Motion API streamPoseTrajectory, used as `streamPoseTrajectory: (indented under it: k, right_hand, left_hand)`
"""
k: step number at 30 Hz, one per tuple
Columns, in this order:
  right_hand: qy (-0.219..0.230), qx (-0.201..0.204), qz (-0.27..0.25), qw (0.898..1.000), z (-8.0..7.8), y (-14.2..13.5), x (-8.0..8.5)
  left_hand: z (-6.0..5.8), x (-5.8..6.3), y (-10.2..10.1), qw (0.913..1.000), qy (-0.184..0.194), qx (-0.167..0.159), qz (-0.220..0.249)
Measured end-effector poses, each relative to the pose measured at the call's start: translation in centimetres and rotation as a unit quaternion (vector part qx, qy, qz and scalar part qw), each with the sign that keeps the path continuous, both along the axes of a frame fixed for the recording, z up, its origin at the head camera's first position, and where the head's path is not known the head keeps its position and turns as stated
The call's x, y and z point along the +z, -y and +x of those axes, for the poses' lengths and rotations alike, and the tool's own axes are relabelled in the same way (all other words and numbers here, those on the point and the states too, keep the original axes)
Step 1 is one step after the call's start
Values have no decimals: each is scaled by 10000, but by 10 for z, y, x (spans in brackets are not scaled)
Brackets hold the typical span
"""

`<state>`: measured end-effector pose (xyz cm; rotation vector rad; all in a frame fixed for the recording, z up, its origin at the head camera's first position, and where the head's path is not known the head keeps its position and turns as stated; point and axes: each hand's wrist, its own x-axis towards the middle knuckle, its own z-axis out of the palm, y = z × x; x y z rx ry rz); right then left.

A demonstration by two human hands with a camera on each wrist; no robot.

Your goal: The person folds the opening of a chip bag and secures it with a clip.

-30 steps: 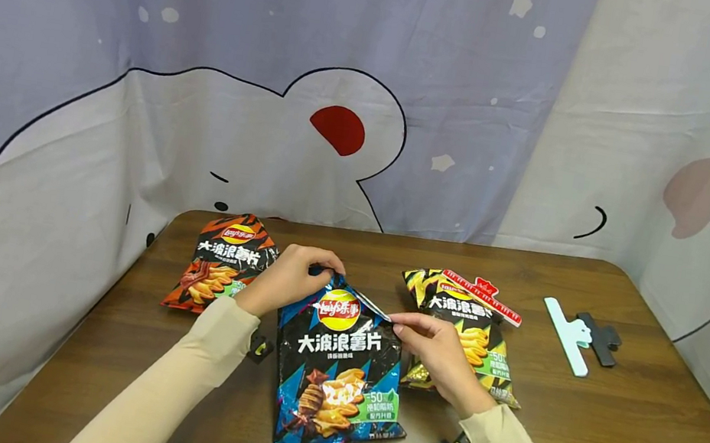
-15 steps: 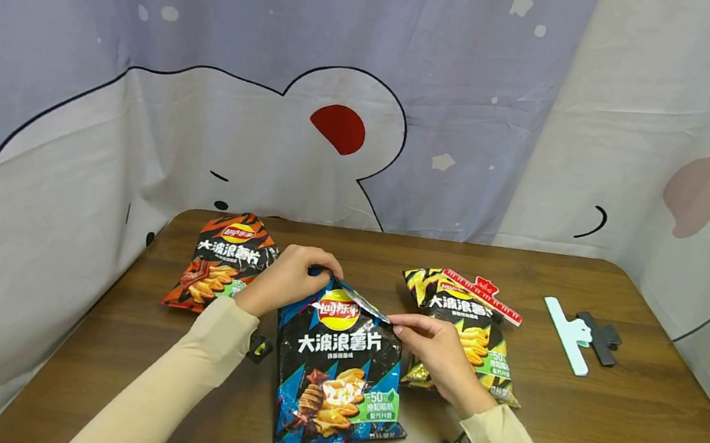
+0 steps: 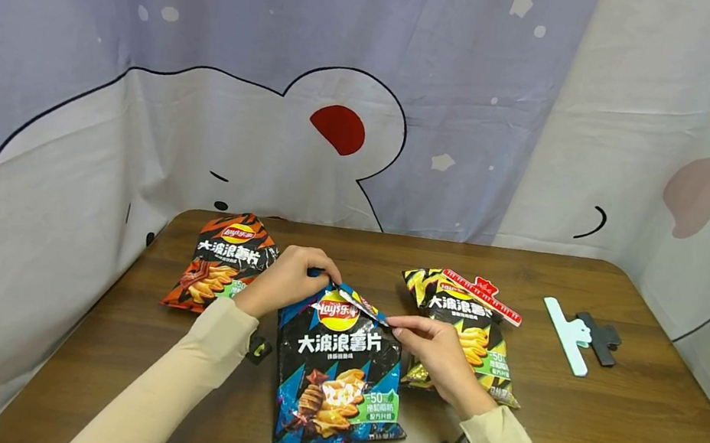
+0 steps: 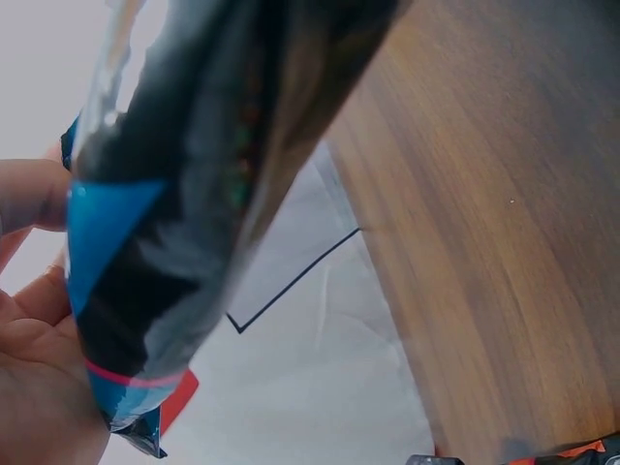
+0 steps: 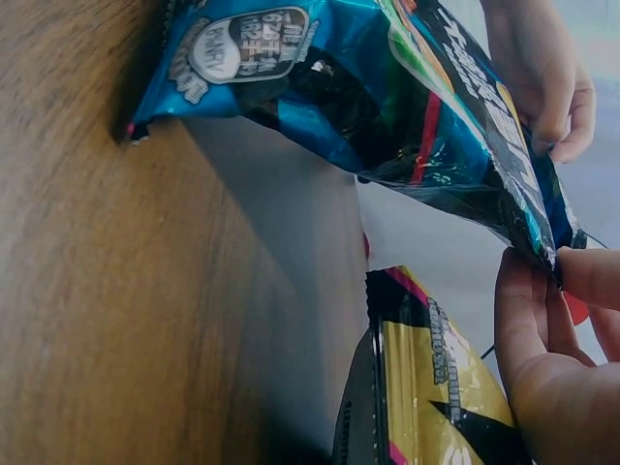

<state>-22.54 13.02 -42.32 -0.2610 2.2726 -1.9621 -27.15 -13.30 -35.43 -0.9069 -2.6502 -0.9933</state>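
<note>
A blue-and-black potato chip bag (image 3: 341, 374) stands between the hands at the middle of the table, its top edge folded down toward the front. The left hand (image 3: 291, 281) pinches its upper left corner. At the upper right corner the right hand (image 3: 437, 352) pinches the fold between thumb and fingers. In the right wrist view, the right hand's thumb and fingers (image 5: 557, 354) meet at the bag's corner, and its bottom end touches the table. The left wrist view has the bag's side (image 4: 165, 232) close up, with part of the left hand (image 4: 39, 378) behind it.
To the left lies an orange-and-black chip bag (image 3: 218, 266). A yellow-and-black chip bag (image 3: 472, 341) lies right of the hands, a red clip (image 3: 482, 296) across its top. Farther right are a pale mint clip (image 3: 565, 336) and a black clip (image 3: 600, 339).
The flap along the blue bag's top has been folded farther down, and its printed blue side now shows where silver was. The right fingers have shifted slightly left. The other things have not moved.
</note>
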Motion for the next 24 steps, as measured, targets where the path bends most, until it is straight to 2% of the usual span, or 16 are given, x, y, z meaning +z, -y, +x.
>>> streamPoseTrajectory:
  k: [11,24]
  right_hand:
    - [64,-113,202,9997,0,0,0]
    - [54,-31,296,9995,-1,0,-2]
  left_hand:
    - [1,-1,1,10000,6,19,-36]
    - [0,-2,0,9999,43,120,-88]
